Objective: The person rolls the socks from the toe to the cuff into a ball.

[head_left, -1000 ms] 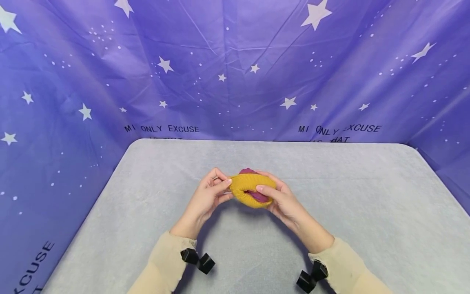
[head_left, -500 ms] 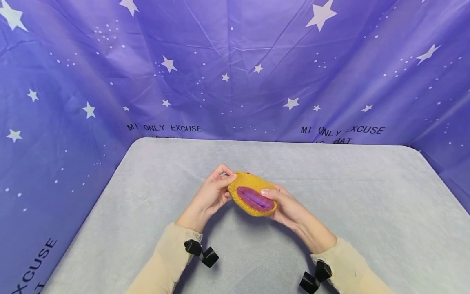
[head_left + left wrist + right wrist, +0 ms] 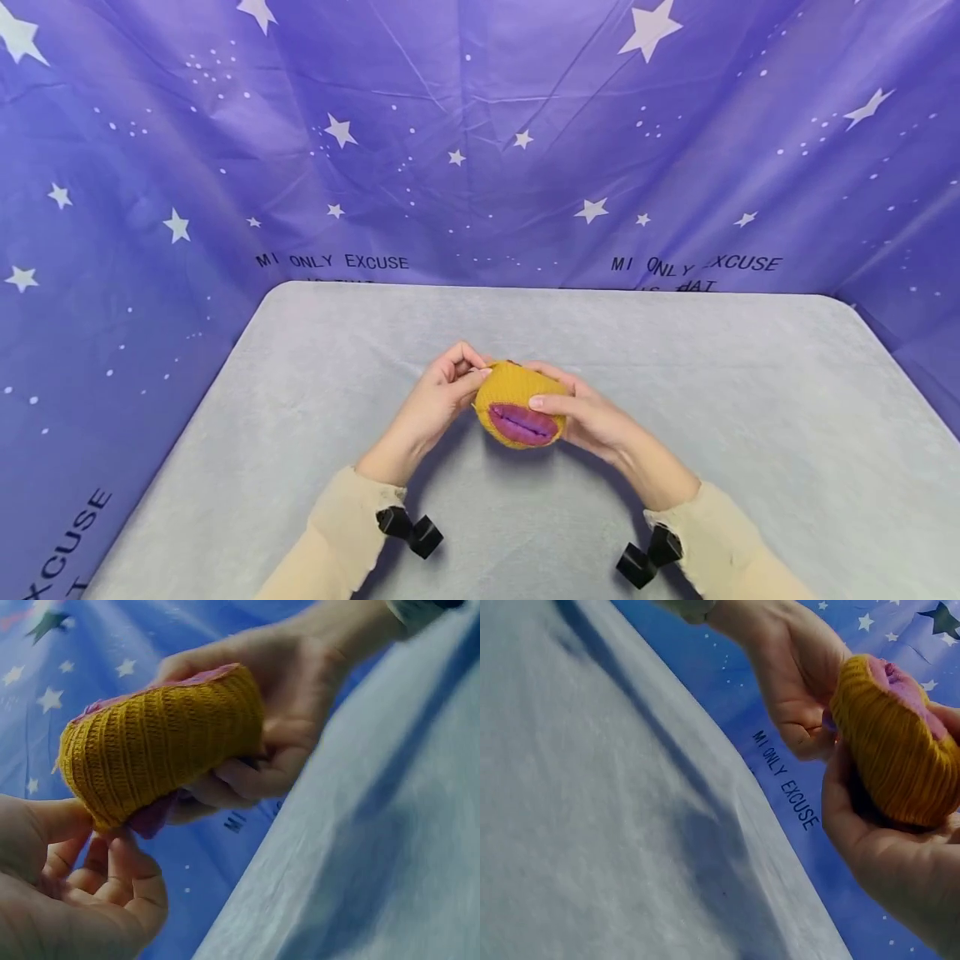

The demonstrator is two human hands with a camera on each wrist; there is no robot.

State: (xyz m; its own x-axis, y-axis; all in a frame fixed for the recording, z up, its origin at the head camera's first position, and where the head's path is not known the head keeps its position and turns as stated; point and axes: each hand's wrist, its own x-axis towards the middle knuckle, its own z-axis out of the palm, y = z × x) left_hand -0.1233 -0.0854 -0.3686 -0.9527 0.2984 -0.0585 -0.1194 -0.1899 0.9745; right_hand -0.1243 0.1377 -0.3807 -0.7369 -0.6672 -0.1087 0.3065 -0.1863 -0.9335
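A rolled-up sock bundle [image 3: 516,385], mustard ribbed knit around purple knit, is held above the table between both hands. Its purple end [image 3: 522,425] faces the body and shows a narrow folded slit. My left hand [image 3: 441,402] pinches the mustard edge at the upper left between thumb and fingers. From the right, my right hand [image 3: 596,419] grips the bundle, thumb on the front and fingers behind. In the left wrist view, a small purple tip [image 3: 152,816] pokes out beneath the mustard ribbing [image 3: 161,742]. The right wrist view shows the right fingers curled around the bundle [image 3: 896,754].
A pale grey cloth-covered table [image 3: 300,350] spreads under the hands. Behind it and along the sides hangs a purple-blue curtain [image 3: 465,208] with white stars and printed words. Black devices [image 3: 409,532] are strapped at both cream sleeves.
The bundle has turned, so its purple end now faces forward more fully. The purple part that stuck up behind it has nearly gone from the head view. Both hands keep hold.
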